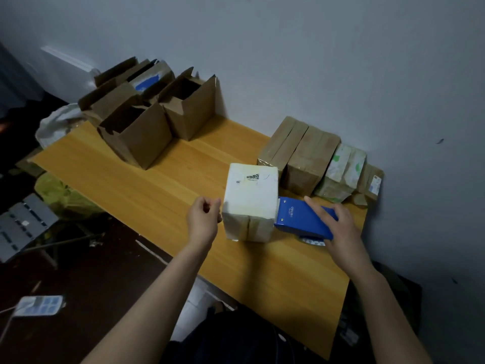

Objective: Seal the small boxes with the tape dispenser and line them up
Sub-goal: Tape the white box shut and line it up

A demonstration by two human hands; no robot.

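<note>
**Head camera: white box between two hands, dispenser against its right side**

Head view. I am looking down at a wooden table [131, 179] set against a pale wall, and I am taking the white box [250, 195] at its middle as my landmark. It is standing on the table directly ahead of the person, with a flap seam running up and down its near face.

Left of the box, the left hand [202, 219] is hovering just beside its left face with the fingers curled. It is holding nothing I can make out, and I cannot tell whether it is touching the cardboard.

Right of the box, the right hand [338, 229] is gripping the rear of the blue tape dispenser [301, 219], forefinger stretched along the top. The dispenser's long axis is pointing from that hand straight at the box, its front end meeting the box's right face. I am judging the right hand the working one, with the left nearer for steadying.

Behind and right of the box, a row of sealed boxes [309, 158] is standing side by side along the wall. Behind and left, open brown boxes [147, 111] are waiting in a cluster.
</note>
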